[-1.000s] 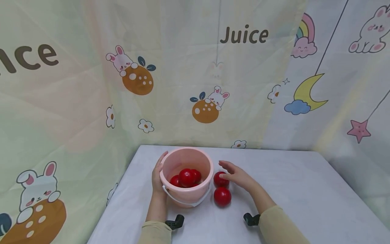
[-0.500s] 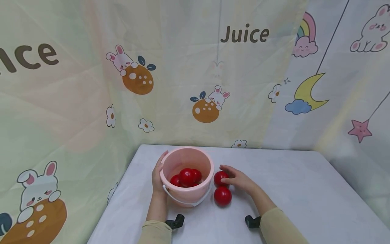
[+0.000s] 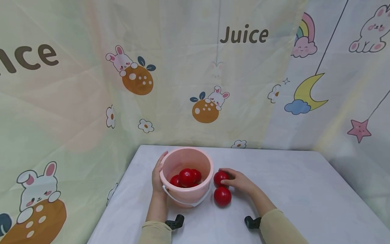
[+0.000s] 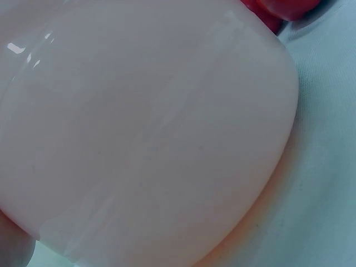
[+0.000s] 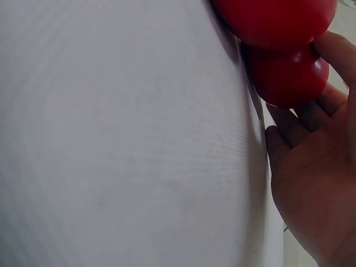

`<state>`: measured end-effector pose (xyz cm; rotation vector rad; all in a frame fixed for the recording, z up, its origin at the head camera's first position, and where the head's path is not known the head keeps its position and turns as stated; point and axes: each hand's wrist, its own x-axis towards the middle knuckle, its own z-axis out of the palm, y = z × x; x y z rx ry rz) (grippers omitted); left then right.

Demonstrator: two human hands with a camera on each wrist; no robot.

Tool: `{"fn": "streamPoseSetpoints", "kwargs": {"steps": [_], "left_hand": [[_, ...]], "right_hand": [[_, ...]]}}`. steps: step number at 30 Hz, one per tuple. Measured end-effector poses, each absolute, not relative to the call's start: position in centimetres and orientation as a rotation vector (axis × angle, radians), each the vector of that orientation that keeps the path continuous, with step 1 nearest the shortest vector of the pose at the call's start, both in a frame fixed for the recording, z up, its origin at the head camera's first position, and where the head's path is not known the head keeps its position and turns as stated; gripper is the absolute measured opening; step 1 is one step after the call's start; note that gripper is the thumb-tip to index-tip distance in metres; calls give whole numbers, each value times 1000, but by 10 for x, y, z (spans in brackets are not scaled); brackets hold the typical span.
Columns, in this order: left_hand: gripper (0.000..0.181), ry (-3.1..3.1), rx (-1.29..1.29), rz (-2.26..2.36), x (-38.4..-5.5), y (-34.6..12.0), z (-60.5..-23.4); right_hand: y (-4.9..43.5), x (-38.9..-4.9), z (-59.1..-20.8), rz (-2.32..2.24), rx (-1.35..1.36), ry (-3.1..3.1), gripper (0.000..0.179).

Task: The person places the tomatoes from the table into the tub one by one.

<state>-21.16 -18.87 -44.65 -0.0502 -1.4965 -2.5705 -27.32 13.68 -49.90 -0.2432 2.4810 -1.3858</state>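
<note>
A pink bucket [image 3: 186,196] with a white handle [image 3: 195,204] stands upright, several glossy red balls [image 3: 186,177] inside it. My left hand [image 3: 157,177] holds the bucket's left side, fingers around the outside near the rim. In the left wrist view the bucket's wall [image 4: 150,133] fills most of the picture, and a fingertip [image 4: 14,245] shows at lower left. Right of the bucket, my right hand [image 3: 242,181] grips the farther red ball [image 3: 220,178] between thumb and fingers, also seen in the right wrist view. A nearer red ball [image 3: 222,196] lies against it on the table.
The table [image 3: 289,189] wears a white cloth. Printed cloth walls [image 3: 182,74] rise behind it and at both sides. A small black device [image 3: 175,222] sits at the left wrist, and another black device [image 3: 252,222] at the right.
My right hand has lowered onto the farther red ball, and its thumb and fingers have closed around it. My left hand, the bucket and the nearer ball have stayed put.
</note>
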Motion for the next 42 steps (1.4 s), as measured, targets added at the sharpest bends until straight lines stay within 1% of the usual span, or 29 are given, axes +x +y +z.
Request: {"fn": "streamPoseSetpoints", "kwargs": {"steps": [5,12,23,28,42], "left_hand": [[47,-1495,-48,-2567,-212,-188,-447],[46,-1505,-48,-2569,-213,-189,-448],[46,-1507,-48,-2572,-213,-189,-447],[46,-1485,-44,-2590,-212,-189,-445],[47,-1485,-54,-2593,-209,-189,-442]], "right_hand": [[137,-273,-498,-1358,-220,2515,72],[136,-274,-497,-1321,-221,2538,76],[136,-277,-481,-1309,-241,2565,77],[137,-280,-467,-1342,-271,2551,75],[133,-293,-416,-1412,-412,2495,73]]}}
